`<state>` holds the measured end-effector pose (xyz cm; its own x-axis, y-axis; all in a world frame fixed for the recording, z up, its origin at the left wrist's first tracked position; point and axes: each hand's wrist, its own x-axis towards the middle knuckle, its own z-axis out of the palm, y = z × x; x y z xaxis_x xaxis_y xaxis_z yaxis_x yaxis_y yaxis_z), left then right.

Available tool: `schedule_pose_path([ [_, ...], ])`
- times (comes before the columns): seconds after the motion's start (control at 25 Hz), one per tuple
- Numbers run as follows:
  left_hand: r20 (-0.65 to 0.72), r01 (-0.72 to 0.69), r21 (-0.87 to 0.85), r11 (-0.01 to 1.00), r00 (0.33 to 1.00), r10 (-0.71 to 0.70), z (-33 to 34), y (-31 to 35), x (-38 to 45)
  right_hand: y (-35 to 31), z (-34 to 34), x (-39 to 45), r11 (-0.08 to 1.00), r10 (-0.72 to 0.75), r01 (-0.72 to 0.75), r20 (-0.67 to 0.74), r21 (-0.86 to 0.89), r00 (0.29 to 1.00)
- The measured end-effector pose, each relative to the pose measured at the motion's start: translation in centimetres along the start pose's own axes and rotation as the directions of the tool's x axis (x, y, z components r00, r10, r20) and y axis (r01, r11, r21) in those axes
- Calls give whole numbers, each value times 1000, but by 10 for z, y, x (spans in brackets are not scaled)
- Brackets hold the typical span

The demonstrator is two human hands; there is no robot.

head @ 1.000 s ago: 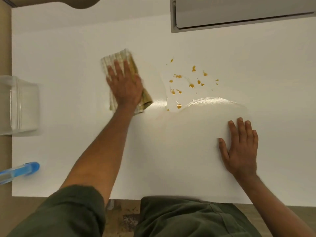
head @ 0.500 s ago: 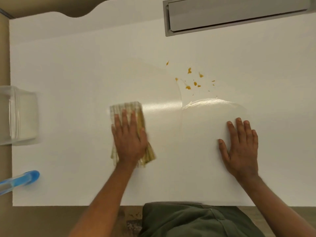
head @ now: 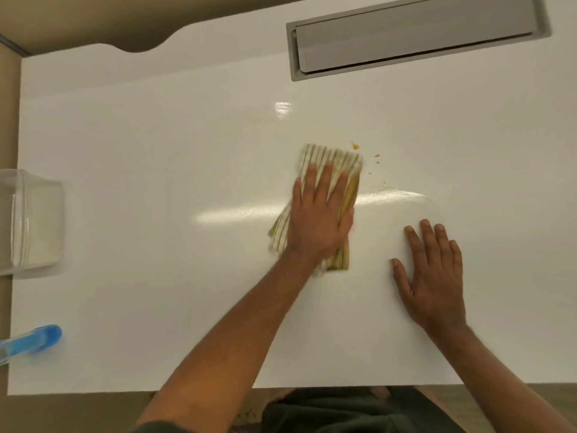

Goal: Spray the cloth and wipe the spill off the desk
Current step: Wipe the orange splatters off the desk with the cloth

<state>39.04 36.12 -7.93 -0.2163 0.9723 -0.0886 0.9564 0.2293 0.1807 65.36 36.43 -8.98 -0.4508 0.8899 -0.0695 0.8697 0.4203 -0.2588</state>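
A folded green-and-white striped cloth (head: pixel 335 157) lies flat on the white desk (head: pixel 156 182), near its middle. My left hand (head: pixel 320 217) presses down on the cloth with fingers spread, covering most of it. A few small orange spill drops (head: pixel 355 147) remain just past the cloth's far right corner. A damp glossy streak (head: pixel 243 214) runs to the left of the cloth. My right hand (head: pixel 432 276) rests flat on the desk to the right, holding nothing. The blue spray bottle (head: pixel 34 339) lies at the near left edge, only its end in view.
A clear plastic container (head: pixel 31 220) stands at the desk's left edge. A grey recessed cable tray (head: pixel 415 35) is set into the desk at the far right. The desk's front edge runs just above my lap.
My left hand has swept the cloth from the near left up and to the right onto the spill. Most orange drops are gone or covered. The right hand has stayed put.
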Motion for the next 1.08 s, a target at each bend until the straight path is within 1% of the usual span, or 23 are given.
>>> schedule_pose_path([
  [0.04, 28, -22, 10, 1000, 999, 21, 3, -5, -40, 1, 0, 0, 1000, 2, -2, -2, 2, 1000],
  [0.08, 48, 7, 18, 1000, 999, -8, 5, -17, -79, 1, 1, -1, 1000, 5, -5, -7, 3, 1000],
  [0.16, 31, 181, 43, 983, 983, -182, -1, -61, -135, 2, 3, -1, 1000, 6, -6, -14, 2, 1000],
  [0.2, 18, 300, 43, 953, 953, -301, -7, -88, -143, 3, 4, -1, 1000, 6, -6, -13, -3, 1000],
  [0.28, -11, 501, 62, 863, 865, -501, -19, -138, -122, 3, 6, 0, 1000, 1, -1, -7, -21, 1000],
  [0.36, -29, 629, 39, 777, 778, -628, -29, -167, -66, 3, 7, 1, 1000, 1, -1, -6, -26, 1000],
  [0.4, -46, 669, 10, 744, 743, -668, -32, -170, -37, 3, 7, 0, 1000, 0, 0, -9, -27, 1000],
  [0.44, -50, 685, -14, 729, 727, -684, -34, -164, -13, 2, 7, 0, 1000, -2, 1, -16, -28, 1000],
  [0.48, -55, 675, -25, 737, 735, -675, -31, -149, 2, 2, 7, 0, 1000, -4, 3, -22, -27, 1000],
  [0.52, -59, 634, -23, 773, 771, -634, -24, -125, 7, 2, 5, -1, 1000, -6, 5, -23, -22, 1000],
  [0.56, -75, 566, 0, 825, 822, -564, -13, -93, 1, 2, 4, -1, 1000, -9, 9, -23, -12, 1000],
  [0.64, -93, 360, 20, 933, 930, -357, 10, -20, -46, 2, 3, -1, 1000, -17, 17, -25, 1, 1000],
  [0.68, -49, 253, 3, 967, 966, -253, 18, 9, -82, 3, 3, -1, 1000, -17, 17, -30, 4, 999],
  [0.72, 2, 180, -27, 983, 984, -180, 22, 26, -118, 3, 4, -1, 1000, -15, 15, -38, 3, 999],
  [0.76, 41, 157, -33, 987, 987, -156, 24, 27, -152, 5, 5, -2, 1000, -15, 15, -44, 2, 999],
  [0.8, 64, 182, -16, 983, 982, -180, 22, 16, -180, 5, 6, -1, 1000, -19, 20, -51, 4, 999],
  [0.84, 90, 240, -3, 971, 967, -239, 16, -4, -196, 4, 6, -1, 1000, -24, 25, -55, 3, 998],
  [0.92, 63, 415, 19, 910, 907, -415, 6, -46, -188, 2, 7, 0, 1000, -23, 22, -63, -11, 998],
  [1.0, -12, 576, 23, 817, 817, -576, -1, -64, -136, 1, 7, -1, 999, -15, 13, -58, -29, 998],
  [1.04, -51, 616, 6, 788, 787, -615, -4, -59, -102, 0, 6, -2, 1000, -15, 13, -50, -26, 999],
  [1.08, -56, 619, -17, 785, 784, -619, -6, -45, -70, -1, 4, -1, 1000, -15, 15, -43, -20, 999],
])
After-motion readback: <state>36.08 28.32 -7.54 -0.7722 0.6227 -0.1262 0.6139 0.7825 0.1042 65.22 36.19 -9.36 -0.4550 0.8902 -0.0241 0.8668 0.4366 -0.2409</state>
